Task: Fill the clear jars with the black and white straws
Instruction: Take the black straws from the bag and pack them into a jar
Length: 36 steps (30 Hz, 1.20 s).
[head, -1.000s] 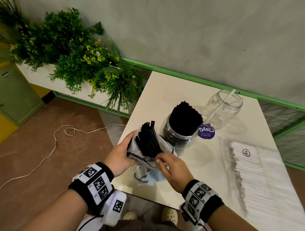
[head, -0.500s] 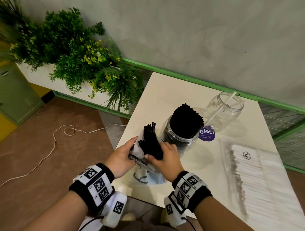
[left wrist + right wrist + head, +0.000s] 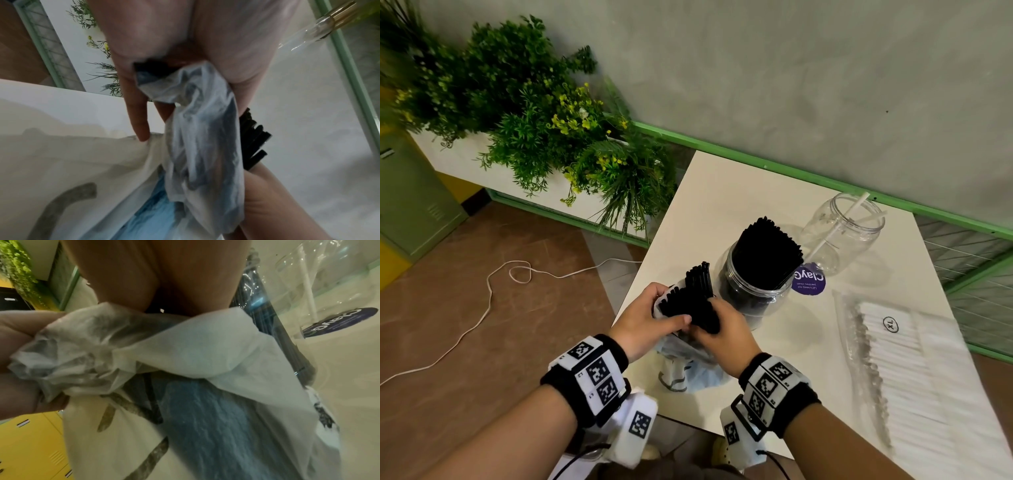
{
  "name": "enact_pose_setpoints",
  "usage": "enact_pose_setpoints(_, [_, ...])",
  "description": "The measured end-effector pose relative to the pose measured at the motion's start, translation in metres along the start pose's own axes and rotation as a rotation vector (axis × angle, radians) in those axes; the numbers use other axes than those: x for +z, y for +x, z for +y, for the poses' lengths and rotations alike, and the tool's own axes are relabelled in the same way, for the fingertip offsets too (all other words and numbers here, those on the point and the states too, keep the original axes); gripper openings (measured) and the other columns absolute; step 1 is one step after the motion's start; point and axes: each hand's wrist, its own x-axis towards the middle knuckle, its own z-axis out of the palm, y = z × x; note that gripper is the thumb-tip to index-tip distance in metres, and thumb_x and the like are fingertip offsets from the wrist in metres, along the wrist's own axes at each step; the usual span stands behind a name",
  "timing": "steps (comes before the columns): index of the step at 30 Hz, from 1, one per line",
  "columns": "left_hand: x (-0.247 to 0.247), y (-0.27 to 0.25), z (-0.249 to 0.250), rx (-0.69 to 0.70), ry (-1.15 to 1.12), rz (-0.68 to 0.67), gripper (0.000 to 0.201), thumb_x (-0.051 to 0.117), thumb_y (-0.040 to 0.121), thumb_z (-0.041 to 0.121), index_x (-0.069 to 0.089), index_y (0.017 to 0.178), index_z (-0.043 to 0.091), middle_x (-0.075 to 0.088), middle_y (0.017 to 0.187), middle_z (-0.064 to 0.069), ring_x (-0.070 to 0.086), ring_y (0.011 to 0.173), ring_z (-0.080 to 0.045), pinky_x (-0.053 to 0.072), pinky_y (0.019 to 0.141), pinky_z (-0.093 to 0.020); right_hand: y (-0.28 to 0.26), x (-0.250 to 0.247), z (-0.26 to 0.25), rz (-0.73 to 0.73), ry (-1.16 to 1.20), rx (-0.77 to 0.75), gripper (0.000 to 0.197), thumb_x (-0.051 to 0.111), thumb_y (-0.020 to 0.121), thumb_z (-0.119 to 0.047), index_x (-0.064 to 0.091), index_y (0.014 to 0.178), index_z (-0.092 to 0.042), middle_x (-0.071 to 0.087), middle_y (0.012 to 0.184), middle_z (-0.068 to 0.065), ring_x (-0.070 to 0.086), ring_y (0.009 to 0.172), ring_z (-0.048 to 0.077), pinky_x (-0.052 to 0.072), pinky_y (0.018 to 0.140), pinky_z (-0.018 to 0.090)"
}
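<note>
Left hand (image 3: 643,317): it is curled around the plastic bag (image 3: 688,370) at the near left corner of the table (image 3: 722,192); in the left wrist view the crumpled film is seen gripped between palm and fingers (image 3: 137,116).

Right hand (image 3: 722,334): its fingers are closed around the bundle of black straws (image 3: 697,298) that stands out of the bag, just beside the left hand (the two hands are touching at the thumbs, as far as can be seen).

Black straws in hand: the bundle is held tilted, its far ends pointing up and away, directly left of the full jar.

Full jar (image 3: 755,291): a clear jar is packed with black straws (image 3: 765,253), which stick out above its rim; it is placed at the middle of the table, just right of the hands.

Second jar (image 3: 842,233): a clear jar is placed farther and to the right; only a white straw (image 3: 835,229) is seen leaning inside.

White straws (image 3: 928,377): a large clear pack is laid flat on the right side of the table, marked "XL".

Purple sticker (image 3: 809,282): it is found on the table between the two jars.

Surroundings: green plants (image 3: 534,120) are placed left of the table, and a white cable (image 3: 489,298) is lying on the floor.
</note>
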Motion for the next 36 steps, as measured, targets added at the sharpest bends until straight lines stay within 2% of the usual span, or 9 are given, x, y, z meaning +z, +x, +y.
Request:
enact_pose_setpoints(2, [0.002,0.001,0.0,0.006,0.027,0.02,0.053,0.082,0.053,0.038,0.054,0.094,0.021,0.063,0.083,0.005,0.057,0.079,-0.012,0.045,0.077,-0.031,0.001,0.0,-0.001,-0.018,-0.01,-0.014,0.031,0.068,0.074,-0.022,0.064,0.102,-0.01,0.062,0.096,0.003,0.06,0.089,0.018,0.05,0.08,0.04])
enact_pose_setpoints(6, [0.006,0.004,0.002,0.027,0.022,0.035,0.037,0.08,0.073,0.011,0.058,0.097,0.028,0.062,0.087,0.008,0.058,0.085,-0.011,0.045,0.077,-0.021,0.001,-0.001,0.002,-0.051,0.046,0.031,0.032,0.065,0.079,-0.01,0.06,0.11,-0.013,0.067,0.1,0.003,0.064,0.094,0.016,0.052,0.085,0.041])
enact_pose_setpoints(13, [0.006,0.005,-0.001,0.055,0.064,0.098,0.016,0.073,0.08,0.014,0.063,0.084,0.025,0.063,0.074,0.007,0.057,0.076,-0.013,0.045,0.074,-0.027,-0.006,-0.009,-0.003,0.091,0.051,-0.037,0.039,0.064,0.085,-0.009,0.05,0.122,-0.012,0.066,0.103,0.0,0.062,0.095,0.008,0.049,0.084,0.024])
enact_pose_setpoints(19, [0.012,0.004,0.002,0.078,0.082,0.082,0.015,0.067,0.085,0.008,0.062,0.085,0.022,0.061,0.07,0.009,0.056,0.07,-0.01,0.044,0.066,-0.023,-0.008,-0.01,-0.014,0.189,-0.036,-0.162,0.078,0.061,0.085,-0.003,0.021,0.143,-0.035,0.046,0.136,-0.002,0.047,0.121,0.009,0.03,0.098,0.002])
enact_pose_setpoints(21, [0.013,0.003,0.005,0.088,0.063,0.076,0.015,0.066,0.086,0.006,0.062,0.085,0.021,0.062,0.071,0.008,0.057,0.069,-0.007,0.044,0.065,-0.018,-0.006,-0.013,-0.018,0.184,-0.125,-0.239,0.083,0.061,0.085,-0.002,0.013,0.144,-0.036,0.041,0.137,-0.002,0.041,0.12,0.012,0.028,0.098,0.006])
enact_pose_setpoints(26, [0.006,0.007,0.01,0.079,0.093,0.081,0.02,0.07,0.083,0.011,0.06,0.081,0.028,0.061,0.07,0.011,0.057,0.072,-0.009,0.044,0.068,-0.021,0.005,-0.018,-0.015,0.205,-0.194,-0.299,0.066,0.063,0.083,-0.003,0.036,0.131,-0.039,0.056,0.124,0.001,0.053,0.109,0.008,0.048,0.096,0.029])
enact_pose_setpoints(29, [0.002,0.006,0.016,0.058,0.069,0.088,0.015,0.071,0.075,0.026,0.061,0.077,0.036,0.063,0.069,0.012,0.058,0.074,-0.016,0.049,0.074,-0.036,0.009,-0.02,-0.017,0.286,-0.136,-0.296,0.059,0.063,0.082,0.001,0.038,0.129,-0.026,0.054,0.122,0.005,0.047,0.107,-0.003,0.042,0.096,0.016])
enact_pose_setpoints(31, [0.001,0.004,0.02,0.098,0.096,0.13,0.016,0.072,0.081,0.019,0.06,0.083,0.03,0.062,0.074,0.004,0.057,0.075,-0.017,0.048,0.073,-0.034,0.012,-0.023,-0.025,0.333,-0.103,-0.33,0.063,0.063,0.083,0.002,0.036,0.136,-0.018,0.049,0.125,0.0,0.039,0.113,-0.013,0.031,0.098,0.002])
enact_pose_setpoints(36, [-0.006,0.005,0.031,0.23,0.203,0.189,0.011,0.064,0.088,0.012,0.058,0.096,0.008,0.059,0.082,-0.005,0.052,0.075,-0.014,0.039,0.064,-0.018,0.015,-0.032,-0.035,0.492,-0.031,-0.43,0.057,0.066,0.081,0.005,0.044,0.128,-0.019,0.05,0.111,0.001,0.051,0.102,0.003,0.035,0.095,0.01])
